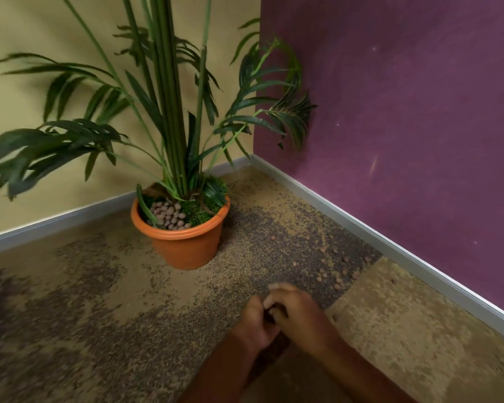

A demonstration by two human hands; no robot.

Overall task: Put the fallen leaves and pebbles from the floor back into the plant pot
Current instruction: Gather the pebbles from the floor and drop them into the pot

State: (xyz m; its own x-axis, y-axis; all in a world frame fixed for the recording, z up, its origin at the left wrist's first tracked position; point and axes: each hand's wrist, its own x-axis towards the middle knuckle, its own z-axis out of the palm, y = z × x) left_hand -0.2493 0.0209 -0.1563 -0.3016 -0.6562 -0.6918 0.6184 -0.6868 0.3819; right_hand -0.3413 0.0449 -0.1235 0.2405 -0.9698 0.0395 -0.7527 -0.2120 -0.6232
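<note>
An orange plant pot (186, 245) stands in the room's corner with a tall green palm in it. A heap of brown clay pebbles (170, 215) lies inside the pot beside green moss. Several loose pebbles (329, 270) are scattered on the speckled carpet to the pot's right, near the purple wall. My left hand (256, 324) and my right hand (294, 309) are pressed together low over the carpet, in front of the scattered pebbles. Their fingers are curled around something small and dark that I cannot make out.
A yellow wall (56, 21) runs behind the pot and a purple wall (405, 126) on the right, both with a grey skirting board (361, 222). Palm fronds (50, 144) spread low to the left. Single pebbles (335, 317) lie on the lighter carpet tile to my right.
</note>
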